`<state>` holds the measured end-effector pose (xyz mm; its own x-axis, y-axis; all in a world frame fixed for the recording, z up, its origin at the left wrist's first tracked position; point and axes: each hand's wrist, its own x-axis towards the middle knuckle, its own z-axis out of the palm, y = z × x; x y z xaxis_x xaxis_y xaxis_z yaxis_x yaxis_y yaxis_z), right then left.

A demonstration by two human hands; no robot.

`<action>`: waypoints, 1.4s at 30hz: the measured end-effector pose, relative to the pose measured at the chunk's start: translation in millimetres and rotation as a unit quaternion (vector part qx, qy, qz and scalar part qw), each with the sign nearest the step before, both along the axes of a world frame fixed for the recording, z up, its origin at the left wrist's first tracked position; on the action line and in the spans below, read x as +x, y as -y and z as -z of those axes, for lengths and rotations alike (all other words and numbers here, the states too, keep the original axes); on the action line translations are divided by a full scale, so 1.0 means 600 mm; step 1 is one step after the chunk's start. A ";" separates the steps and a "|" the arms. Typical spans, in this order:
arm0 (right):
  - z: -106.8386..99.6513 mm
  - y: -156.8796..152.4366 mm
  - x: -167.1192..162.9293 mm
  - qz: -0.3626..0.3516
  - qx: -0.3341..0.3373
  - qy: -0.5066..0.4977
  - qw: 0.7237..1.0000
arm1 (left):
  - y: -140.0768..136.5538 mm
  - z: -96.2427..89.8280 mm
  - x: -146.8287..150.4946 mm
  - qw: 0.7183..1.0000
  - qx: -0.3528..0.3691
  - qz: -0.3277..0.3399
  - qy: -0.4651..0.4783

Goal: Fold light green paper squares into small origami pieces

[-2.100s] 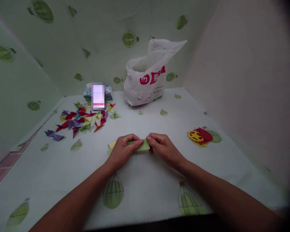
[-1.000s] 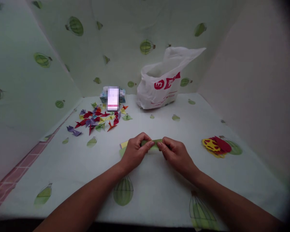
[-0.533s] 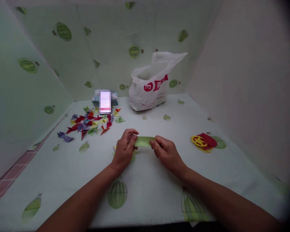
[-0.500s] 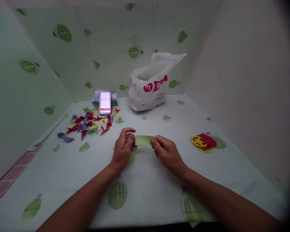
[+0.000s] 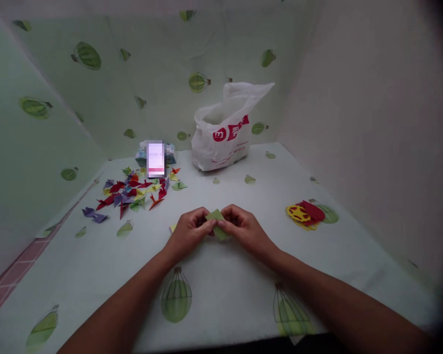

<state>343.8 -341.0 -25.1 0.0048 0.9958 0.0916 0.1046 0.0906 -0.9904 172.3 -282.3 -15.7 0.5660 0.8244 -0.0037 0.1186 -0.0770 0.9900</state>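
Observation:
A small piece of green paper (image 5: 221, 232), turned so a corner points up, is pinched between both hands above the middle of the table. My left hand (image 5: 192, 227) grips its left side with thumb and fingers. On its right side, my right hand (image 5: 245, 227) holds it the same way, the two thumbs close together on the paper's face. Beside my left hand a bit of pale yellow paper (image 5: 173, 228) shows on the table, mostly hidden by the hand.
Folded colourful paper figures (image 5: 133, 191) lie heaped at the left. Behind them a lit phone (image 5: 156, 160) leans on a tissue box (image 5: 141, 155). A white plastic bag (image 5: 221, 142) stands at the back. Red and yellow cut-out pieces (image 5: 304, 215) rest at the right.
The green paper has gone from a stretched-out strip to a smaller diamond-shaped outline. My hands have come together, and both thumbs now press on it. The view has shifted slightly.

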 end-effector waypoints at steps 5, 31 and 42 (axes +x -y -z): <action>0.001 0.002 -0.002 0.005 -0.034 -0.059 0.998 | 0.006 0.003 0.008 0.998 -0.035 -0.015 0.043; 0.009 0.002 0.002 0.044 0.007 -0.092 0.995 | 0.023 0.007 0.010 0.999 -0.022 -0.033 -0.028; 0.005 0.000 0.001 0.034 -0.015 -0.107 0.994 | 0.016 0.007 0.009 0.997 -0.063 -0.036 0.025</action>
<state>344.5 -341.0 -28.1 0.0882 0.9948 0.0513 -0.1041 0.0604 -0.9927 177.6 -291.8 -20.1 0.5081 0.8573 -0.0829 0.0691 0.0554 0.9961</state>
